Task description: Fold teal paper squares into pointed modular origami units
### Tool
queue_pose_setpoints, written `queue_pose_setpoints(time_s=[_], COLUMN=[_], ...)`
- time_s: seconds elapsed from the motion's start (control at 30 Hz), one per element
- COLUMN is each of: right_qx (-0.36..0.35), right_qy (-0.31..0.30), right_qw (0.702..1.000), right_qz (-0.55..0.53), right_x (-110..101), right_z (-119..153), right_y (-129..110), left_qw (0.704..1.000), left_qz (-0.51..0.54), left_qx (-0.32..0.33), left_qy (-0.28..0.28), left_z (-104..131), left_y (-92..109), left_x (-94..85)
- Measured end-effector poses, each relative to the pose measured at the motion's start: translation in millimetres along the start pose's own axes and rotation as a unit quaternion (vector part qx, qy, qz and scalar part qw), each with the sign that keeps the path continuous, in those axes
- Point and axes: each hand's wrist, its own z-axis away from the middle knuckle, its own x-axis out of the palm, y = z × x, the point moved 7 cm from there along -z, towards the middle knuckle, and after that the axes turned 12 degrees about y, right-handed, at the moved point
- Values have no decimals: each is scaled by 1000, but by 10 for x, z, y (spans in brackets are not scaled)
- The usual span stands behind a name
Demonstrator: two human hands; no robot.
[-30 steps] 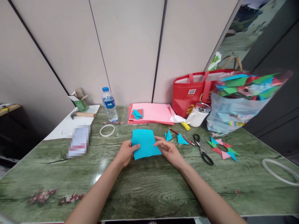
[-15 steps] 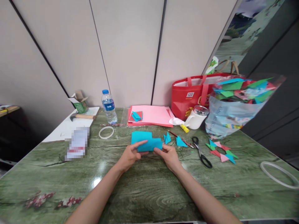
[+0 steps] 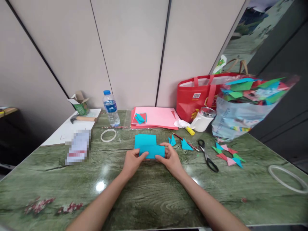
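A blue rectangle of paper (image 3: 152,152) is held up between my two hands, just above the table. My left hand (image 3: 133,160) grips its left end, thumb on the front face and fingers behind. On the right end my right hand (image 3: 171,159) pinches it the same way, with the thumb near the lower edge. Behind it a larger blue sheet or stack of paper (image 3: 145,139) lies on the table, its lower part covered. To the right lie two folded blue paper pieces (image 3: 186,144) beside a pencil (image 3: 178,136).
Scissors (image 3: 207,156) and a ring of folded coloured paper (image 3: 229,155) lie right of my hands. Pink paper (image 3: 161,117), a white mug (image 3: 203,120), a red bag (image 3: 190,99) and a bag of folded pieces (image 3: 237,118) stand behind. A water bottle (image 3: 111,110) and hammer (image 3: 84,119) are left.
The blue paper has come slightly down and nearer, its front face now turned toward me. My left fingers have gone from across its front to behind it, leaving the thumb in front.
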Motion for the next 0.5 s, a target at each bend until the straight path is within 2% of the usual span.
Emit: queue_pose_setpoints(time_s=[0.07, 0.17, 0.3, 0.4, 0.5], right_qx=[-35, -74, -64, -74, -80], right_qy=[5, 27, 52, 59, 62], right_qw=[999, 992, 986, 985, 982], right_qz=[21, 100, 142, 144, 157], right_x=[-7, -36, -68, -71, -72], right_z=[1, 0, 6, 20, 28], right_y=[-81, -150, -109, -106, -111], left_qw=[999, 999, 995, 993, 993], left_qz=[-23, 5, 64, 83, 82], left_qx=[23, 29, -5, -33, -33], left_qy=[-7, -42, -80, -83, -79], left_z=[19, 64, 104, 99, 83], left_y=[39, 88, 97, 73, 75], left_x=[5, 60, 126, 129, 114])
